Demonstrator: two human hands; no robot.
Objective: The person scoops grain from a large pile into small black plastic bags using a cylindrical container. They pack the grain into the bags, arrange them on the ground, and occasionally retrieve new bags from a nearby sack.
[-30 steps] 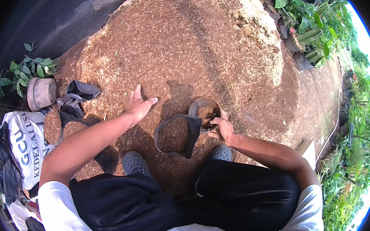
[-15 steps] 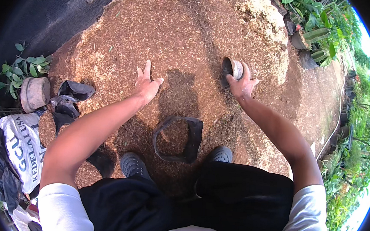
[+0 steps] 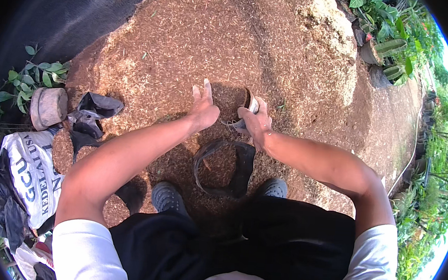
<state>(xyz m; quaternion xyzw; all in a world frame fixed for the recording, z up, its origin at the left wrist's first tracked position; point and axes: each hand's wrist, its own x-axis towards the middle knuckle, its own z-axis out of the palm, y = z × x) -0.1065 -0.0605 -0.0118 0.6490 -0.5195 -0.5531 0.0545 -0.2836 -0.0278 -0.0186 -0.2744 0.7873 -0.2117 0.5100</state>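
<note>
Brown, husky potting mix [image 3: 242,46] forms the mound I crouch at, and I judge I'm mid-scoop: my right hand [image 3: 254,122] is clamped on a small white scoop cup [image 3: 251,104] at the mound's near edge, just above the open black plastic grow bag [image 3: 227,166] between my 2 grey shoes. My left hand [image 3: 204,109] is spread open, fingers splayed, beside the cup and apart from the right. Next, I think, the cup must tip over the bag's mouth.

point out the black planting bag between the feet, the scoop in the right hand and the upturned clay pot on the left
black planting bag [image 3: 243,165], head view, on its folded black side wall
scoop [image 3: 251,104], head view, on its pale rim above the fingers
clay pot [image 3: 49,107], head view, on its round base
</note>
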